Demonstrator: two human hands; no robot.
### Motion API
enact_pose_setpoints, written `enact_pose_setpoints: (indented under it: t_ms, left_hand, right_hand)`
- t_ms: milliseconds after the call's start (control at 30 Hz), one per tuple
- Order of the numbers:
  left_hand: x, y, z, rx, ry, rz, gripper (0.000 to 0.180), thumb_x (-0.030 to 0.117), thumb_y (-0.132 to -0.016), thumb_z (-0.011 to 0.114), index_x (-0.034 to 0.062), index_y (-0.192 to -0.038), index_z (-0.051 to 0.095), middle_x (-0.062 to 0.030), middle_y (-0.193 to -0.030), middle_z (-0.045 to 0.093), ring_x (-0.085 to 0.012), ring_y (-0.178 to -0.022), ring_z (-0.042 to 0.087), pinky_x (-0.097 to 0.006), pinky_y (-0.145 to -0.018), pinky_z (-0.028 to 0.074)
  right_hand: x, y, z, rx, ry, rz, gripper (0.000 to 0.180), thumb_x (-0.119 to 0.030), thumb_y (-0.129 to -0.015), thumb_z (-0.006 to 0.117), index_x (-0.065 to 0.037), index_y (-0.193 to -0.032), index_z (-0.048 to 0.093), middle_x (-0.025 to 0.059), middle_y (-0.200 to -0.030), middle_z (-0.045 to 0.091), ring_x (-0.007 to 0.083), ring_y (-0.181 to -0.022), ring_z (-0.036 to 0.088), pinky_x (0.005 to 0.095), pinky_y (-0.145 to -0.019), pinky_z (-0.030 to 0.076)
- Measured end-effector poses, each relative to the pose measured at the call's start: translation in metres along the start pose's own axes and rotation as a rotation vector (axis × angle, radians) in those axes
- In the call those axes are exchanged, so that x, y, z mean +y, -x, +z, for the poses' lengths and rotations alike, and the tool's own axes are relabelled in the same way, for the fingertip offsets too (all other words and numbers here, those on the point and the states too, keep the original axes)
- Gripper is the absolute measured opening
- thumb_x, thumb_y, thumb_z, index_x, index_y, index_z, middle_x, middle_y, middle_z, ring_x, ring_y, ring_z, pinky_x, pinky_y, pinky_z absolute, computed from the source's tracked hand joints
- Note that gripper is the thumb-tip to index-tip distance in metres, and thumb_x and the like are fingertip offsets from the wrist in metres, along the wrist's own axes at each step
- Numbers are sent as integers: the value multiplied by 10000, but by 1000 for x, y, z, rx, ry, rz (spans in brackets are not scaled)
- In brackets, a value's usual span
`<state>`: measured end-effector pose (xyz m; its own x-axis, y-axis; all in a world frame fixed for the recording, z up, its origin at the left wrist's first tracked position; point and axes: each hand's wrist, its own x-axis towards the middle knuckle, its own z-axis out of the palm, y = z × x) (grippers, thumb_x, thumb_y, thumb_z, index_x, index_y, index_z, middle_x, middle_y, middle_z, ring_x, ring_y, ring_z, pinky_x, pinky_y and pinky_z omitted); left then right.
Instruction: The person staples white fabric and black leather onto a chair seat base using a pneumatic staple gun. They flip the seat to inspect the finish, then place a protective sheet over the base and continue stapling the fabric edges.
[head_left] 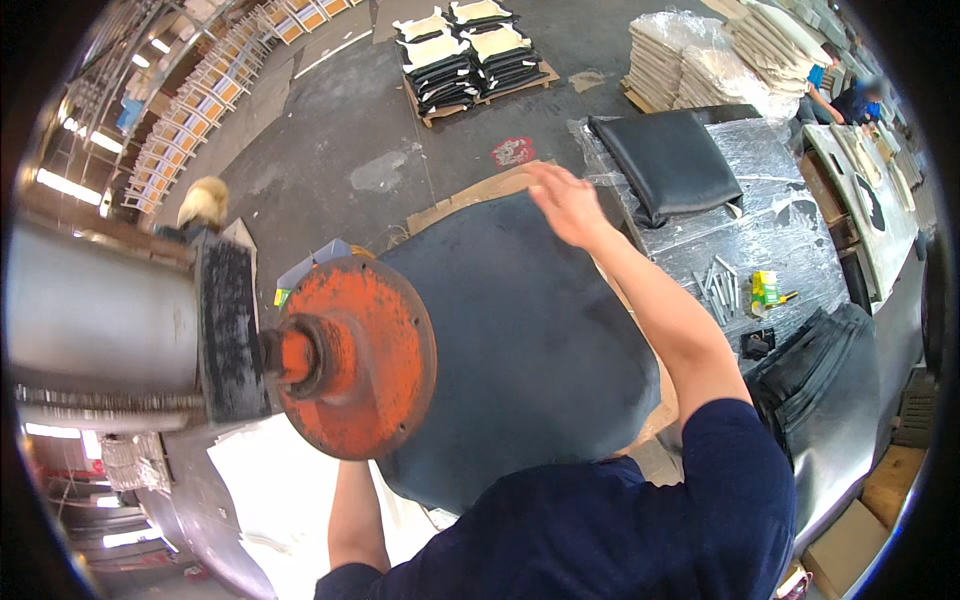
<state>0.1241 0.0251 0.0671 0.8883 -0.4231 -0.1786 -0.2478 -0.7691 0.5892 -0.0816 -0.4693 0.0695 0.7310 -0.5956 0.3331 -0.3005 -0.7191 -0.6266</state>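
Observation:
A large rounded seat panel covered in black material point(540, 340) stands in front of me. A worn orange metal press disc point(365, 355) on a grey machine cylinder point(100, 320) pushes against its left side. My right hand point(565, 203) lies flat on the panel's far upper edge, fingers spread, gripping nothing. My left forearm point(355, 510) rises from below and passes behind the disc and panel, so the left hand is hidden. Brown cardboard point(465, 203) shows behind the panel's top edge.
A foil-wrapped table point(790, 230) to the right holds a black cushion point(670, 160), metal pins point(720, 285) and a small yellow-green box point(765, 290). Stacked black covers point(825, 370) lie below it. A pallet of cushions point(470, 55), wrapped boards point(690, 60), chair frames point(190, 110) and another person point(850, 98) are farther off.

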Motion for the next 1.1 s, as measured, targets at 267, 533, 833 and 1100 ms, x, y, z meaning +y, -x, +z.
enact_pose_setpoints:
  t_ms: [267, 533, 833, 1100]
  left_hand:
    - [-45, 163, 58, 157, -80, -61, 640, 269, -1164, 497, -36, -1708, 351, -299, -1768, 345, -471, -1646, 310, -520, -1362, 247]
    - [-46, 168, 66, 288, -97, -128, 681, 353, -1152, 523, 56, -1739, 349, -267, -1764, 380, -450, -1616, 389, -540, -1317, 317]
    - [-45, 175, 69, 281, -87, -168, 697, 394, -1153, 518, 85, -1750, 336, -234, -1780, 368, -422, -1624, 386, -541, -1304, 332]
    - [-44, 172, 76, 434, -164, -97, 668, 383, -1119, 589, 63, -1686, 439, -222, -1702, 483, -429, -1481, 541, -570, -1220, 435]
  right_hand:
    - [-8, 154, -12, -80, 393, 2, 648, -269, -1067, 687, -65, -1646, 481, 206, -1635, 549, 400, -1523, 513, 575, -1184, 462]
    - [26, 158, 10, 64, 119, 318, 428, -437, -1098, 693, -48, -1260, 622, 265, -1054, 765, 498, -1032, 742, 550, -877, 561]
    - [41, 155, 15, 113, -11, 293, 295, -349, -1119, 676, -56, -1095, 648, 232, -944, 718, 457, -882, 711, 490, -808, 539]
    - [59, 148, 2, 47, -30, 291, 401, -396, -1102, 720, 0, -1162, 739, 164, -1053, 774, 287, -977, 715, 419, -923, 554]
